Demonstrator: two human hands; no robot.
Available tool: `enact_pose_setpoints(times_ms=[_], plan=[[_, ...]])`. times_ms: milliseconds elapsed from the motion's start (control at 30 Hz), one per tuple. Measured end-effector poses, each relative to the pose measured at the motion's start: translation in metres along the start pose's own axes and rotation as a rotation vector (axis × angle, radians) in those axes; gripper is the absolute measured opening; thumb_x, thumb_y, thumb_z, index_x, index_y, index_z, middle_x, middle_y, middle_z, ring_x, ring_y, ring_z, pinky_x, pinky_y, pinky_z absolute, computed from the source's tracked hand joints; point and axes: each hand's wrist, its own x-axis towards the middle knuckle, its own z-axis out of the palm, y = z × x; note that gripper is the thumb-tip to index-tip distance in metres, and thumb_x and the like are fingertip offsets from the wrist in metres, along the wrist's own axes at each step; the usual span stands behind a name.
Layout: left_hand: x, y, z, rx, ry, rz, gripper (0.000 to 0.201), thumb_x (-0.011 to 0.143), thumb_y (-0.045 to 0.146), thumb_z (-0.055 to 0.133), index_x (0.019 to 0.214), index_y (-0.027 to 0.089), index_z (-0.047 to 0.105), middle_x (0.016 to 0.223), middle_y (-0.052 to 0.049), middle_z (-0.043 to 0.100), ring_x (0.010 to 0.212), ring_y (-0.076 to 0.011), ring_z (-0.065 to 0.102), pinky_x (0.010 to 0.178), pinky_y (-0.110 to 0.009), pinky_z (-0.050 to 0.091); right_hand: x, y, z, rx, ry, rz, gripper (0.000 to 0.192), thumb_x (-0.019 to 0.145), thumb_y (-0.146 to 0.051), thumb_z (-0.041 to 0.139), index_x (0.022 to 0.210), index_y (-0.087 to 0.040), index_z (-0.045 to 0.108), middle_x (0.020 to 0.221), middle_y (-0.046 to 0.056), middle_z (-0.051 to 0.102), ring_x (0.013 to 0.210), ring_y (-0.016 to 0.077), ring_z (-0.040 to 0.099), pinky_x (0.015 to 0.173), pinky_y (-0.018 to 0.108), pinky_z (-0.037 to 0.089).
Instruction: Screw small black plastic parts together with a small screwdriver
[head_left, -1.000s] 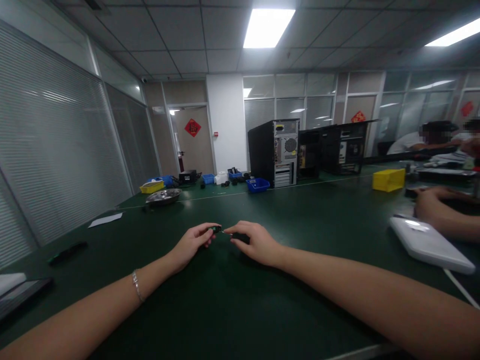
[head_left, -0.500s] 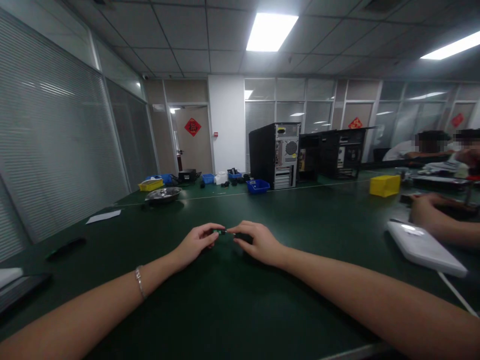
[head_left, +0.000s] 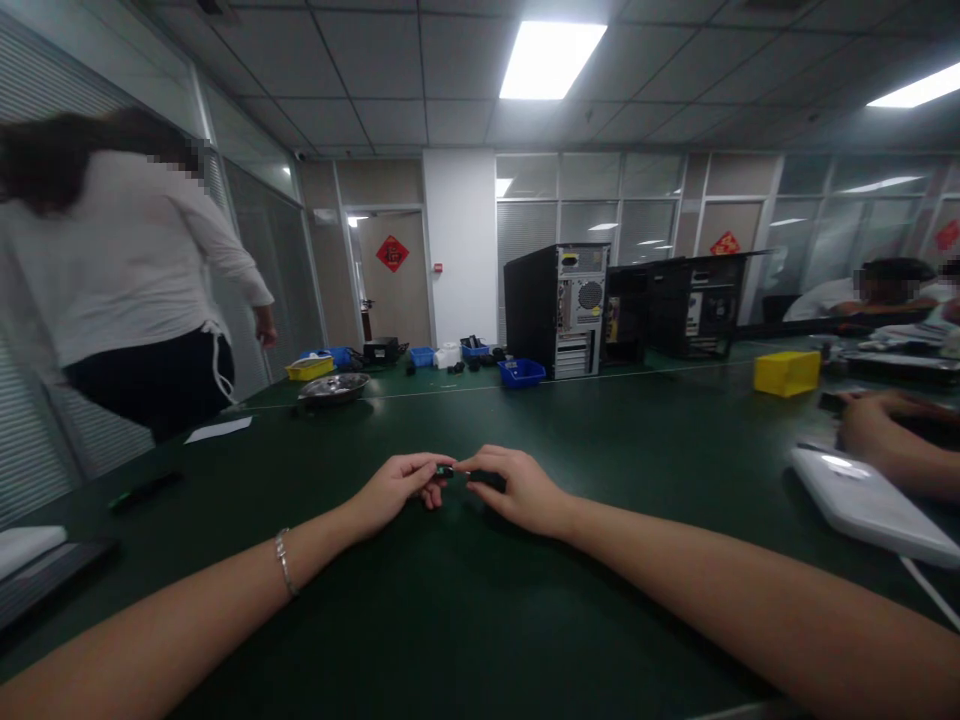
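Note:
My left hand (head_left: 397, 492) is closed, its thumb and forefinger pinching a small green and black piece (head_left: 445, 471) that looks like a little circuit board. My right hand (head_left: 521, 487) faces it just to the right, with the forefinger tip at the end of that piece. Its fingers are curled, and a dark shape shows between forefinger and thumb, too dim to name. Both hands are low over the green table (head_left: 450, 600), near its middle. A silver bracelet (head_left: 283, 562) is on my left wrist.
Computer towers (head_left: 555, 312) stand at the back beside a blue bin (head_left: 521, 373). A metal bowl (head_left: 334, 388) and a yellow tray (head_left: 309, 369) are back left; a yellow bin (head_left: 787, 373) and white device (head_left: 870, 500) right. A co-worker's arm (head_left: 892, 445) is beside them. Another person (head_left: 142, 260) stands left.
A person in a white top has come into view at the left. The piece in my left hand has turned slightly and shows more. My view has shifted a little left.

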Motion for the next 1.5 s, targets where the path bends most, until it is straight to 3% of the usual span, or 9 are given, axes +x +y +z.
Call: enact_pose_setpoints(times_ms=[333, 833, 1300, 1400, 1500], plan=[[-0.001, 0.0, -0.004, -0.186, -0.041, -0.065, 0.037, 0.083, 0.029, 0.052, 0.114, 0.009, 0.058, 0.083, -0.01, 0.059, 0.071, -0.0167, 0.057, 0.068, -0.031, 0.042, 0.001, 0.003, -0.001, 0.083, -0.011, -0.037, 0.032, 0.081, -0.018, 0.056, 0.113, -0.022, 0.06, 0.099, 0.005, 0.062, 0.09, 0.0167, 0.057, 0.081, 0.028, 0.044], [-0.003, 0.003, -0.002, -0.202, -0.047, -0.069, 0.035, 0.081, 0.029, 0.055, 0.11, 0.01, 0.061, 0.082, -0.009, 0.06, 0.069, -0.0165, 0.056, 0.067, -0.032, 0.041, 0.003, 0.007, 0.0, 0.189, -0.02, -0.062, 0.03, 0.081, -0.021, 0.058, 0.111, -0.021, 0.061, 0.098, 0.005, 0.062, 0.091, 0.016, 0.057, 0.083, 0.028, 0.045], [-0.002, 0.001, 0.0, -0.174, -0.03, -0.07, 0.038, 0.081, 0.032, 0.056, 0.113, 0.011, 0.057, 0.084, -0.009, 0.061, 0.073, -0.0165, 0.058, 0.072, -0.033, 0.043, 0.002, 0.003, -0.002, 0.143, -0.051, -0.02, 0.029, 0.081, -0.021, 0.057, 0.11, -0.021, 0.062, 0.098, 0.005, 0.062, 0.089, 0.0164, 0.058, 0.08, 0.028, 0.045], [0.001, 0.002, -0.001, -0.217, 0.043, -0.069, 0.032, 0.08, 0.028, 0.059, 0.107, 0.011, 0.058, 0.088, -0.009, 0.061, 0.074, -0.016, 0.059, 0.072, -0.032, 0.045, 0.002, 0.003, -0.002, 0.146, -0.022, 0.003, 0.03, 0.082, -0.021, 0.056, 0.111, -0.022, 0.061, 0.099, 0.005, 0.063, 0.091, 0.0171, 0.058, 0.08, 0.029, 0.045], [0.006, 0.006, -0.021, -0.252, 0.189, -0.058, 0.023, 0.081, 0.021, 0.058, 0.101, 0.01, 0.058, 0.094, -0.011, 0.062, 0.081, -0.017, 0.061, 0.078, -0.032, 0.046, 0.001, 0.002, -0.004, 0.143, -0.001, 0.022, 0.031, 0.083, -0.021, 0.055, 0.113, -0.022, 0.06, 0.101, 0.005, 0.063, 0.092, 0.0176, 0.058, 0.079, 0.029, 0.046]])
